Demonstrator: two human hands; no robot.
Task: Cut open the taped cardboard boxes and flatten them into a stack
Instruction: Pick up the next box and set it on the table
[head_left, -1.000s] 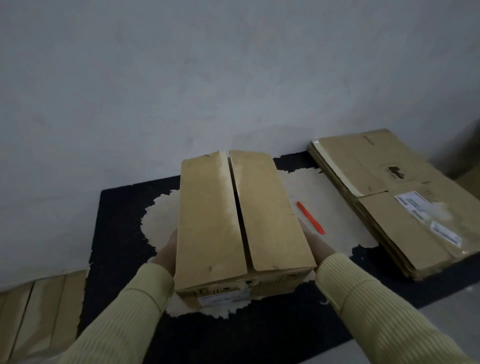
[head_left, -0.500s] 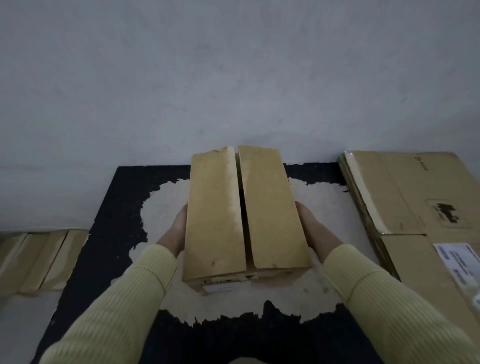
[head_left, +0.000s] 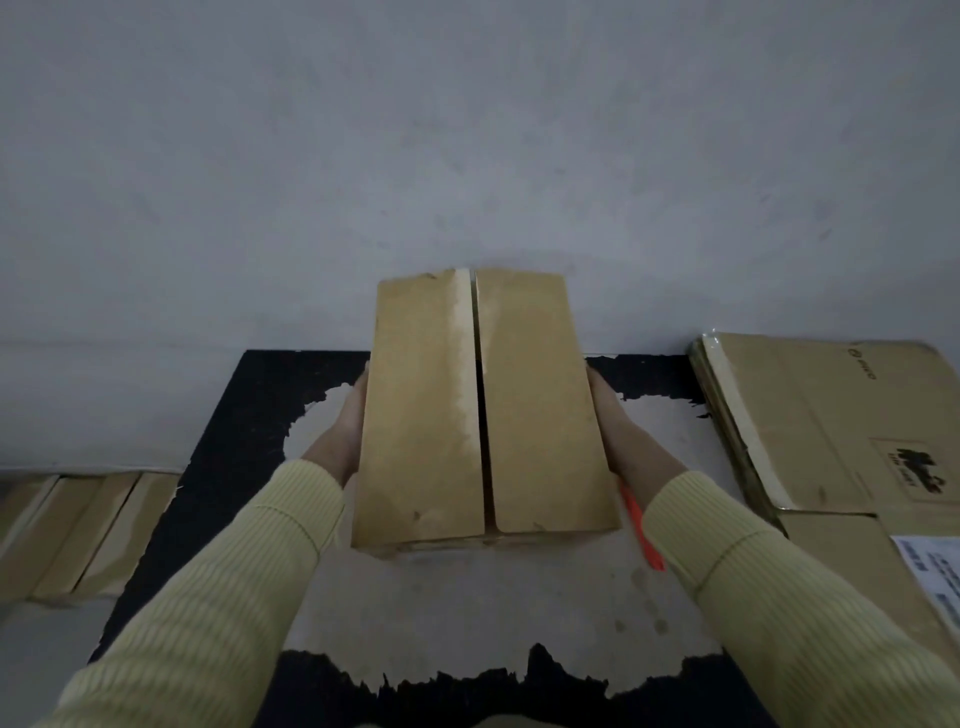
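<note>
Grey plaster wall (head_left: 467, 156) above a black mat (head_left: 234, 415) worn pale at its centre. The cardboard box (head_left: 483, 415), which a second ago sits lower with its labelled near end showing, now rides higher between the left hand (head_left: 340, 431) and right hand (head_left: 618, 431). Each hand presses flat against a long side. The top seam gapes, so its tape appears cut and flattening seems next. Right of the box lies an orange cutter (head_left: 641, 530), half under the sleeve, and beyond it the flattened stack (head_left: 831, 441), cut off by the frame edge. Fingertips are hidden behind the box. Left of the box, blurred cardboard (head_left: 78, 530).
</note>
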